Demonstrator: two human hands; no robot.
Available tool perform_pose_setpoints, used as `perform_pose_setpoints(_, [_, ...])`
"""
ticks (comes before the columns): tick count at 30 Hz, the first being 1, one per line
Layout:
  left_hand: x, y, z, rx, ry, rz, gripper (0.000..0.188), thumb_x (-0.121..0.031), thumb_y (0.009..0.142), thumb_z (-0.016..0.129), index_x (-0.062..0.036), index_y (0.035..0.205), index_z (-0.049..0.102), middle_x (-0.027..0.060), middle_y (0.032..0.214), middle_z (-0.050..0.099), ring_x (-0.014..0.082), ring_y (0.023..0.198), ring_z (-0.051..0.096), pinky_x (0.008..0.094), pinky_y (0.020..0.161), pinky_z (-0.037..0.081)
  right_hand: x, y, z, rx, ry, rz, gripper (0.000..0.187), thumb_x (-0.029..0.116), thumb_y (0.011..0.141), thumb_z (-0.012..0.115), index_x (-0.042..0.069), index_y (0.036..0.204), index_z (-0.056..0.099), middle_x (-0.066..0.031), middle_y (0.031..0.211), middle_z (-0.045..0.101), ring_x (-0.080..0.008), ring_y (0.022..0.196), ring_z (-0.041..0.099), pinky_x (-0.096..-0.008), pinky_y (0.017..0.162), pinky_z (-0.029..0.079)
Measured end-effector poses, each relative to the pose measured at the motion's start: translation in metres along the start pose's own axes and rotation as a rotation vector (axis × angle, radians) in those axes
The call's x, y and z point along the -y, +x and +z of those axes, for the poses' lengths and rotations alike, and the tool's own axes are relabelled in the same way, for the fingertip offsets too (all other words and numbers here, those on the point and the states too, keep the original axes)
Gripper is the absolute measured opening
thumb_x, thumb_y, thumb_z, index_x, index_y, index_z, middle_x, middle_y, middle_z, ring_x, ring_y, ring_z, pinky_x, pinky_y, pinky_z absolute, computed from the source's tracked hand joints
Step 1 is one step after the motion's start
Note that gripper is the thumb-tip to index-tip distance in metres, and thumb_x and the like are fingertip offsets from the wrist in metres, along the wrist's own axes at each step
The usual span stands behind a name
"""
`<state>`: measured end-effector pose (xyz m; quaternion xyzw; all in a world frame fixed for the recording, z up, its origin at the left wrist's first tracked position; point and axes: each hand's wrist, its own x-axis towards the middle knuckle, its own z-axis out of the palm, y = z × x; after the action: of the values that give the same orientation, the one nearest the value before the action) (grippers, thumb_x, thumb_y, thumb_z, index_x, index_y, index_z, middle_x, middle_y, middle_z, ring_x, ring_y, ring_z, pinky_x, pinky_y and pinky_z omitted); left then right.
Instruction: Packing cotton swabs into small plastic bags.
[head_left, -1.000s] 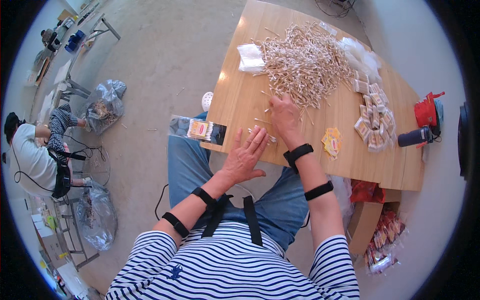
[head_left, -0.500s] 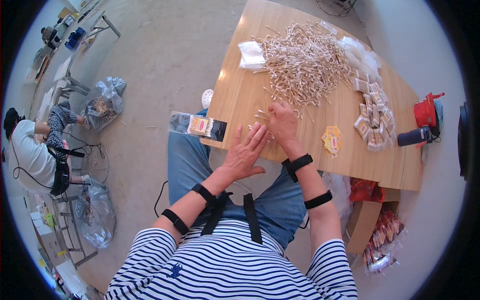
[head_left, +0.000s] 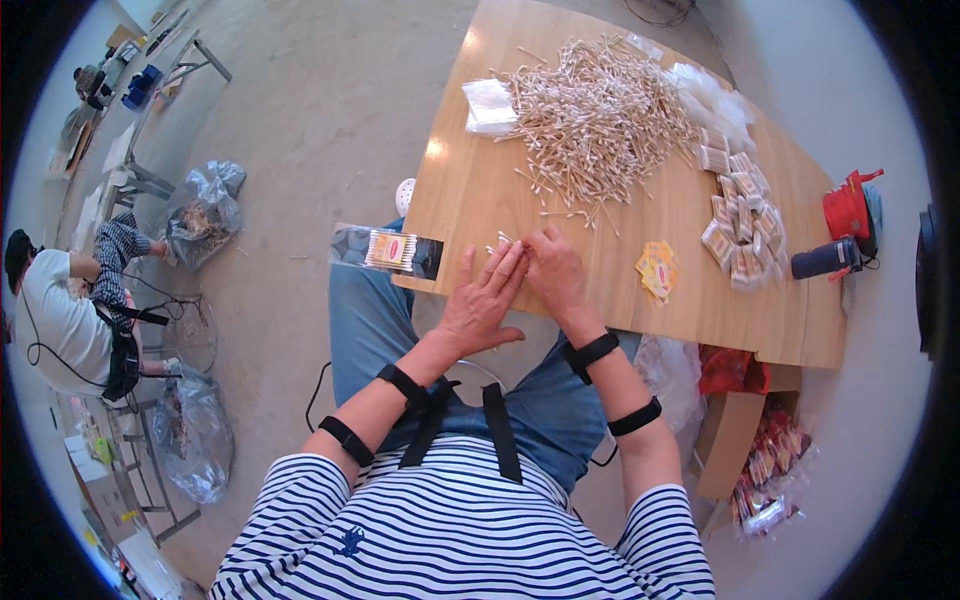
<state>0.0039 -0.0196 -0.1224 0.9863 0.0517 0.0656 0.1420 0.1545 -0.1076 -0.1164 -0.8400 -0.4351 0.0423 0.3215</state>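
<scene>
My left hand (head_left: 485, 298) lies flat near the table's front edge, fingers stretched out over a few cotton swabs (head_left: 499, 239) whose white tips show past the fingertips. Against those fingertips rests my right hand (head_left: 556, 272), its fingers curled and pressed together; whatever they hold is hidden. Beyond both hands spreads a big loose heap of cotton swabs (head_left: 605, 120). To the left, a filled pack of swabs with a yellow label (head_left: 391, 250) lies on a dark flat piece at the table's edge. Several yellow cards (head_left: 657, 270) lie to the right of my right hand.
Clear bags (head_left: 490, 106) lie left of the heap. Filled swab packs (head_left: 745, 220) pile up at the right, near a dark bottle (head_left: 826, 258) and a red pouch (head_left: 850, 215). A cardboard box (head_left: 733, 440) stands below the table. Another person (head_left: 70, 310) sits at far left.
My right hand has come nearer and slightly left, closing up to my left fingertips. The swabs by its fingers are now mostly covered. The left hand stays nearly in place, flat.
</scene>
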Motion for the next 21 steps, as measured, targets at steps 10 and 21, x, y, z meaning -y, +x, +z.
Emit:
perform_pose_setpoints(10, [0.001, -0.001, 0.005, -0.002, 0.042, 0.011, 0.122, -0.068, 0.064, 0.076, -0.0017, 0.156, 0.03, 0.0142, 0.165, 0.022, 0.0297, 0.154, 0.017, 0.0607, 0.122, 0.006, -0.006, 0.008, 0.001, -0.092, -0.03, 0.101, 0.007, 0.011, 0.092, 0.061, 0.008, 0.093, 0.066, -0.0158, 0.098, 0.062, -0.0408, 0.083, 0.067, -0.0493, 0.069, 0.055])
perform_pose_setpoints(21, [0.0, -0.001, 0.002, -0.051, -0.031, 0.008, 0.124, -0.066, 0.063, 0.077, 0.0015, 0.155, 0.029, 0.0173, 0.164, 0.023, 0.0317, 0.154, 0.017, 0.0611, 0.122, 0.005, -0.005, -0.002, 0.005, -0.019, -0.008, 0.041, 0.006, 0.011, 0.088, 0.063, 0.007, 0.089, 0.068, -0.0154, 0.095, 0.063, -0.0399, 0.083, 0.066, -0.0496, 0.069, 0.054])
